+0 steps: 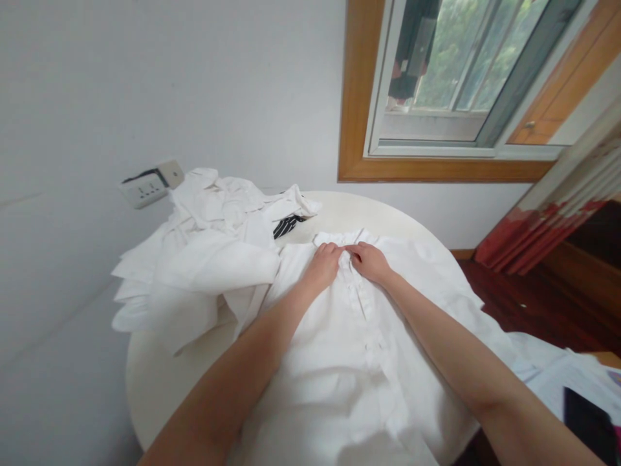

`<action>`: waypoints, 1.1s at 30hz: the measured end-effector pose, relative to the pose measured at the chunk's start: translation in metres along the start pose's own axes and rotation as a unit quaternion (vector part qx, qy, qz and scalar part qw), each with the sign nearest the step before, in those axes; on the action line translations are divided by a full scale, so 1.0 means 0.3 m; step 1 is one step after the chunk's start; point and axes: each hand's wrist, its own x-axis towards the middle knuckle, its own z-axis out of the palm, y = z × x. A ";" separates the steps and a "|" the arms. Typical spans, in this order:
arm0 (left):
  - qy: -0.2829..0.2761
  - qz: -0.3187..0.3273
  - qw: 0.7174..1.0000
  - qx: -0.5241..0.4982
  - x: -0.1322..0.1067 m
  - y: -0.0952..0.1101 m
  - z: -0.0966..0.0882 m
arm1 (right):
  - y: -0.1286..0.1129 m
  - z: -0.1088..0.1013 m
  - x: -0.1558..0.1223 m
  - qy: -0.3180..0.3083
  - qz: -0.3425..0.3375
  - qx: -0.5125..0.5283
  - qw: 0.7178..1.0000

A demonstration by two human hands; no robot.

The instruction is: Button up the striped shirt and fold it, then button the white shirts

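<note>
A white button-up shirt (339,362) lies spread over the round table, its collar end away from me and its front placket running toward me. My left hand (324,262) is closed on the placket just below the collar. Beside it, my right hand (369,260) pinches the other side of the same spot, the fingertips of both hands nearly meeting. Whether a button sits between the fingers is too small to make out. The shirt's near part drapes off the bottom of the view.
A heap of white garments (218,252) sits on the table's left, with a black-and-white striped cloth (287,225) beside it. The round white table (169,375) stands against a wall with a socket (145,188). A dark flat object (589,421) lies at lower right.
</note>
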 end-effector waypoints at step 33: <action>0.054 -0.089 0.976 -0.191 0.048 -0.028 0.024 | 0.051 -0.004 -0.003 0.050 0.013 0.235 0.971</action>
